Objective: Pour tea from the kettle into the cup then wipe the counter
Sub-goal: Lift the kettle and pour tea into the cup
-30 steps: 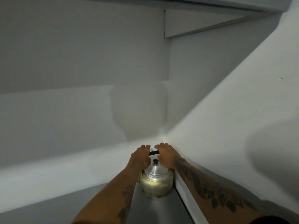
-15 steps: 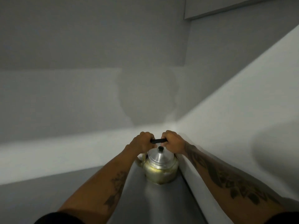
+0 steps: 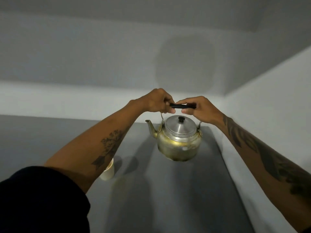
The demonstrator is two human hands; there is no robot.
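A dull metal kettle [image 3: 179, 143] with a silver lid and black knob hangs above the grey counter [image 3: 168, 199], spout pointing left. Its black handle bar is gripped at the left end by my left hand [image 3: 157, 101] and at the right end by my right hand [image 3: 200, 109]. A pale paper cup [image 3: 108, 171] stands on the counter at the lower left, mostly hidden behind my left forearm. A faint yellowish stain lies on the counter just right of the cup.
White walls close the counter in at the back and along the right side. The kettle's shadow falls on the counter beneath it.
The kettle has been lifted off the counter and brought nearer, both hands still on its handle. The view has tipped down, so the cup and more of the counter show.
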